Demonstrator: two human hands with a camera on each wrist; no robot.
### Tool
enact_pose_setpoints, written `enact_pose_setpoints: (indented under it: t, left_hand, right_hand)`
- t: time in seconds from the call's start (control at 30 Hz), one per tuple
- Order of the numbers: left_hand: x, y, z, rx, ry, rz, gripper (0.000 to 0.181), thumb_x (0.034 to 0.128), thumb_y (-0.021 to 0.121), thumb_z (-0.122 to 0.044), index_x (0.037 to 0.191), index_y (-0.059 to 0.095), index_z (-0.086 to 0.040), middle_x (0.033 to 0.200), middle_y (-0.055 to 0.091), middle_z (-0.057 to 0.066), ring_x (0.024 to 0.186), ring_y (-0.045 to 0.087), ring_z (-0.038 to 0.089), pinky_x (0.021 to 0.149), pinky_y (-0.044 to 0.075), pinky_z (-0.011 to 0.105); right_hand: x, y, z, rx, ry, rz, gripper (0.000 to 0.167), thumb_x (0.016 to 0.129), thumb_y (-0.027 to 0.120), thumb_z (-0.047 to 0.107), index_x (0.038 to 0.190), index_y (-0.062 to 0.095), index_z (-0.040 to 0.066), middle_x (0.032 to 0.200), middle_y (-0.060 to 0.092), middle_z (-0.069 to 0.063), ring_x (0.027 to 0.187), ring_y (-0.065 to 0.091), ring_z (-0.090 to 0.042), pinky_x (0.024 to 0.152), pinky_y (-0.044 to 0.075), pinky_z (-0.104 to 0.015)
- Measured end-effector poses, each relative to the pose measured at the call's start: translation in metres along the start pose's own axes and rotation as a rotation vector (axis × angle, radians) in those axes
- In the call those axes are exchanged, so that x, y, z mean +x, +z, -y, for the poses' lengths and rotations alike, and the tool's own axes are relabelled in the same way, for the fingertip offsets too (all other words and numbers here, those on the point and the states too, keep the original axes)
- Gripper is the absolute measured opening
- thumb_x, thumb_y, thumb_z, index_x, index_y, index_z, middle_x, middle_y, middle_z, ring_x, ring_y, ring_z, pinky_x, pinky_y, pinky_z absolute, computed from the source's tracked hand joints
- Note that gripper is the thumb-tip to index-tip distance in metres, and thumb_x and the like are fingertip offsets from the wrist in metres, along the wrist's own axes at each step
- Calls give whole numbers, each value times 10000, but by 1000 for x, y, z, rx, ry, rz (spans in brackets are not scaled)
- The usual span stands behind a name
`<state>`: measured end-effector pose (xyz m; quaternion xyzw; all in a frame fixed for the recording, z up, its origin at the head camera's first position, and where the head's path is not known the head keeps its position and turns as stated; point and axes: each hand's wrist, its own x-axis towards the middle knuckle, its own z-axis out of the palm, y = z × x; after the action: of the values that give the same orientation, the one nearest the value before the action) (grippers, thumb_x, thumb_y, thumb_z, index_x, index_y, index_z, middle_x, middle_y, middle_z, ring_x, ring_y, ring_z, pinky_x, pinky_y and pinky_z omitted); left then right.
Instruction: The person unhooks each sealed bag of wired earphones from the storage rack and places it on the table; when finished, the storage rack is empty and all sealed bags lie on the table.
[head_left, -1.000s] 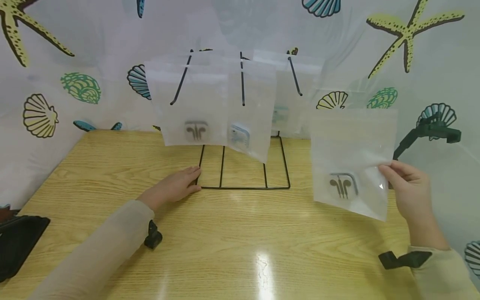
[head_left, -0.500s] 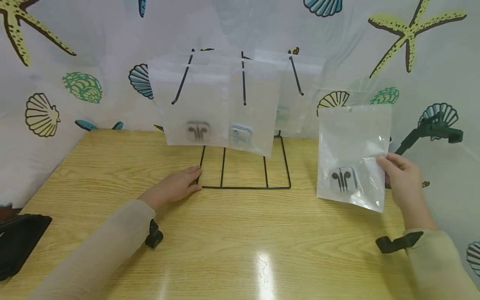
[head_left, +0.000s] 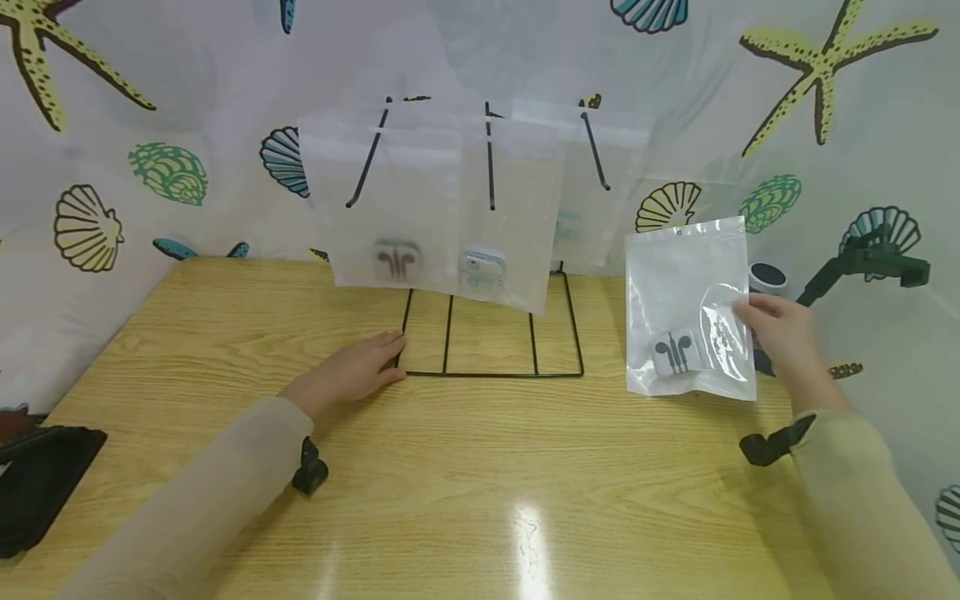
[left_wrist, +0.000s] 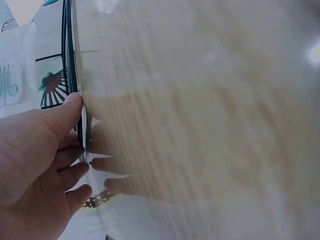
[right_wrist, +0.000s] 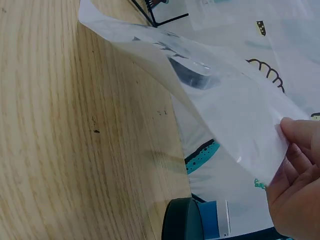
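Observation:
My right hand [head_left: 783,333] pinches the right edge of a clear zip bag [head_left: 686,287] between thumb and fingers. A square case of earphones [head_left: 675,352] lies low inside this bag, which hangs above the table's right side. My left hand [head_left: 352,371] rests on the left side of a black wire rack's base [head_left: 491,375]. In the left wrist view, its thumb and fingertips touch the black wire [left_wrist: 72,75]. Similar bags hang on the rack's hooks: a left bag [head_left: 390,183] with earphones, a middle bag [head_left: 517,175] with a pale blue case, and a right bag [head_left: 600,150].
A wooden table [head_left: 450,483] lies under both hands, before a curtain [head_left: 225,67] printed with sea shells. Behind the right hand stand a round object [head_left: 768,277] with a white rim and a black arm-like stand [head_left: 862,265]. A black object [head_left: 45,492] lies far left.
My right hand has moved left and up the frame, bringing the bag further over the table and turning its front more into view. My left hand stays on the rack's base.

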<state>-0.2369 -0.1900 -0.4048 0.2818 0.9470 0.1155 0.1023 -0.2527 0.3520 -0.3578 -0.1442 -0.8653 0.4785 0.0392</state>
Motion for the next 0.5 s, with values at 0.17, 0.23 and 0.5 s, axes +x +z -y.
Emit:
enact_pose_setpoints:
  t: [0.17,0.23,0.5]
  left_hand:
    - [0,0,0,6,-2,1,602,965,506,-244,1402,270,96,1436,233,281,1314,222,402,1051,236,498]
    - [0,-1,-1,4,-5,2,604,964,508,-244,1403,270,94,1436,234,280,1314,224,401,1051,237,497]
    - [0,-1,-1,8,-3,4,597,966,503,-241,1401,272,97,1435,236,282,1311,227,405,1051,236,498]
  right_hand:
    - [45,8,-34,-59,52,13,628,861,593,487,1343,493,98,1196,556,-139,949,590,-241,634,540,-347]
    - [59,11,-45,-103,42,40,701,841,573,551,1362,466,94,1228,533,-148,982,582,-259,536,522,-291]
    - [51,26,-23,-235,-18,96,494,926,553,324,1268,520,-31,1177,543,-223,972,554,-310,639,530,-334]
